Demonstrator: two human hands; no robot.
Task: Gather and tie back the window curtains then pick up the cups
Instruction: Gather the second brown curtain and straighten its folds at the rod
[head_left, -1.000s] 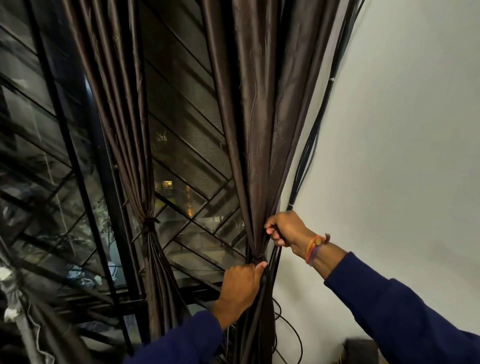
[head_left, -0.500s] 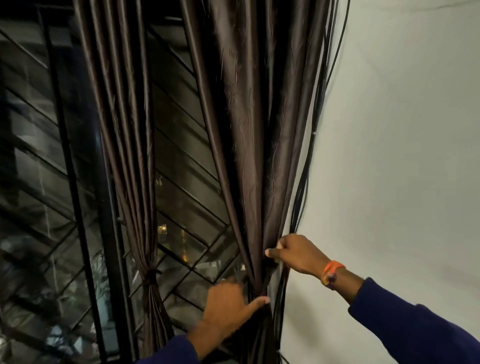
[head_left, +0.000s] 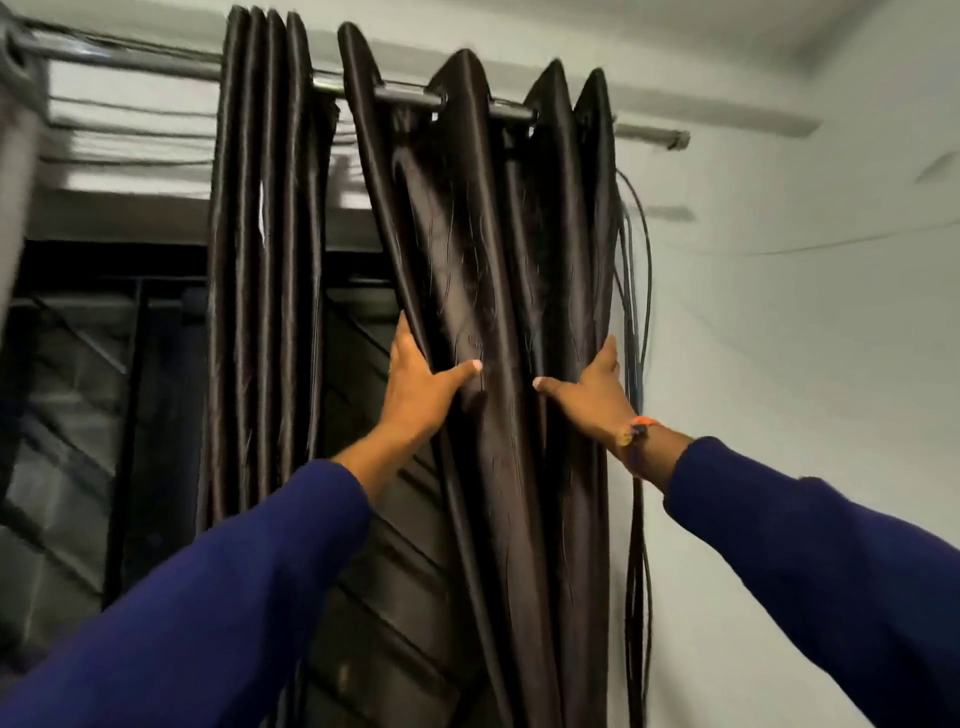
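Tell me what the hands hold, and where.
Both hold the right curtain: left hand at its left edge, right hand at its right edge.

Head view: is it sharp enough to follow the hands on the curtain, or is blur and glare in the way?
Head view: left hand and right hand on the right curtain read fairly sharp; motion blur smears the left edge and the rod; satin folds show soft sheen, no blinding glare; wide-angle bending at the borders.
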